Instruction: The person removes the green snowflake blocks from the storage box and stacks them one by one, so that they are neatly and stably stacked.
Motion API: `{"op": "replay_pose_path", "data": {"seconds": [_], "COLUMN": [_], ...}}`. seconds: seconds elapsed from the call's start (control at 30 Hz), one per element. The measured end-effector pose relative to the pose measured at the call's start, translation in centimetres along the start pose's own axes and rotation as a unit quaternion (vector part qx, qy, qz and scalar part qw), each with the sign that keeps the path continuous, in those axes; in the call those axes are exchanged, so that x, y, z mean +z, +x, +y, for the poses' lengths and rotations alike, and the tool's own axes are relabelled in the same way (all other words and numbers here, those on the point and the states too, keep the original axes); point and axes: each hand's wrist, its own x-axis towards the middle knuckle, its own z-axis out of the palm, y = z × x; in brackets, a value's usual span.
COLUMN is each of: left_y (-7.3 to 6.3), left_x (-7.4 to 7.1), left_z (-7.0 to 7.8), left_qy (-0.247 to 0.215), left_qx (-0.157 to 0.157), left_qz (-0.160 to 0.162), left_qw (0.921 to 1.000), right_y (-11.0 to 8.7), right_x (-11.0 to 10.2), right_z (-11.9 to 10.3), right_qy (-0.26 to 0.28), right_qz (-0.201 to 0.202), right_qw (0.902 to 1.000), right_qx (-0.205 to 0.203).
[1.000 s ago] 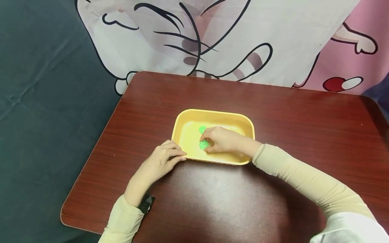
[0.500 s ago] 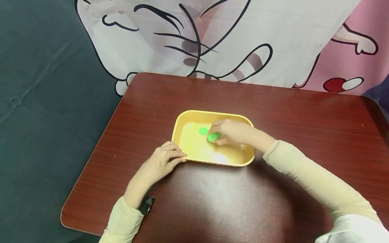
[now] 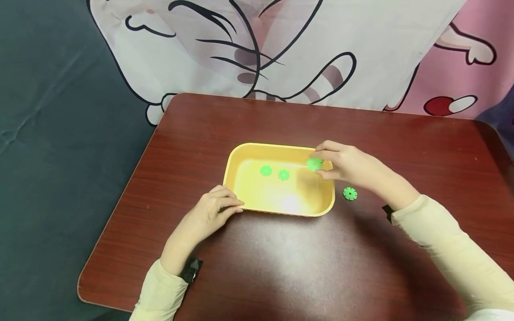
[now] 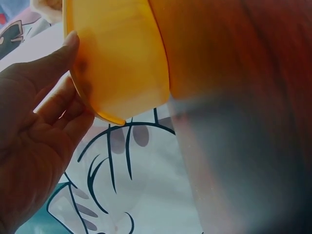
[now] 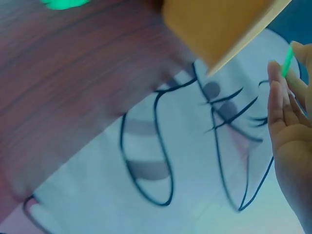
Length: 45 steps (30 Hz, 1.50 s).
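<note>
A yellow plastic bin (image 3: 261, 152) stands in the middle of the table. My left hand (image 3: 209, 213) pinches its rim at the near left corner; in the left wrist view the thumb lies against the bin wall (image 4: 122, 58). Above the bin's right end, my right hand (image 3: 355, 167) holds a green notched disc (image 3: 314, 164) between thumb and fingers. That disc (image 5: 287, 61) appears edge-on in the right wrist view. Two more green discs, one at the left (image 3: 266, 170) and one beside it (image 3: 283, 174), lie inside the bin.
Another green notched disc (image 3: 350, 194) lies on the brown wooden table (image 3: 281, 276), just right of the bin. Behind the table's far edge hangs a cloth (image 3: 361, 26) printed with cartoon animals. A dark grey-green surface (image 3: 48, 178) lies to the left.
The right hand has moved right and away, from inside the bin to over its right end, with a green disc in its fingers. The left hand keeps its place on the rim.
</note>
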Motion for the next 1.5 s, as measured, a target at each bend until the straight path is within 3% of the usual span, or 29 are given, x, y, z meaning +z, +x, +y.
{"op": "replay_pose_path", "data": {"seconds": [0.1, 0.27, 0.47, 0.83, 1.13, 1.5], "left_y": [0.0, -0.2, -0.5, 0.0, 0.1, 0.0], "left_x": [0.0, -0.1, -0.1, -0.1, -0.1, 0.0], "left_z": [0.0, 0.1, -0.1, 0.1, 0.2, 0.3], "left_qy": [0.000, 0.001, 0.001, -0.002, 0.001, 0.001], "left_qx": [-0.004, -0.012, -0.014, -0.023, -0.025, -0.025], "left_qz": [0.000, 0.003, 0.014, -0.004, -0.007, -0.002], "left_qw": [1.0000, 0.9999, 0.9998, 0.9997, 0.9997, 0.9997], "right_y": [-1.7, -4.8, -7.6, -10.3, -11.2, -11.4], "right_x": [-0.6, -0.9, -0.3, 2.6, 3.2, 3.6], "right_z": [0.5, 1.1, 1.4, 1.5, 1.0, 1.0], "right_qy": [-0.004, -0.009, -0.030, -0.078, -0.082, -0.075], "right_qz": [0.038, 0.087, 0.052, 0.032, 0.023, -0.001], "right_qw": [0.9992, 0.9945, 0.9905, 0.9831, 0.9794, 0.9810], "right_qx": [0.007, 0.056, 0.124, 0.163, 0.183, 0.179]}}
